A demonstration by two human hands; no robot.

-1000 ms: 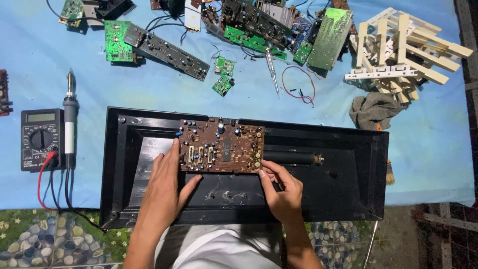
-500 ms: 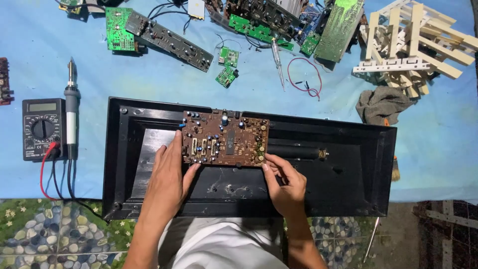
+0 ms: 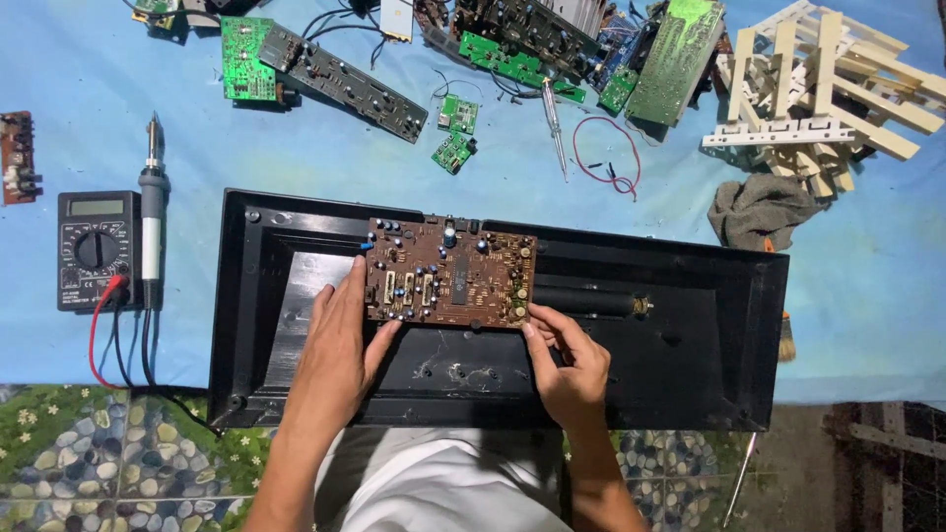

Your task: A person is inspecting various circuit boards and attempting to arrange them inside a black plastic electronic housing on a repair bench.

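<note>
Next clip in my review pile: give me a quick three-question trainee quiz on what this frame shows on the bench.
1. True or false: both hands touch the brown circuit board.
2. What does the brown circuit board lie in?
A. the black plastic housing
B. the blue cloth
C. the grey rag
3. Which tool lies right beside the multimeter, on its right in the picture?

Key:
1. True. The left hand touches its left edge, and the right hand its lower right corner.
2. A.
3. The soldering iron, lying along the meter's right edge.
</note>
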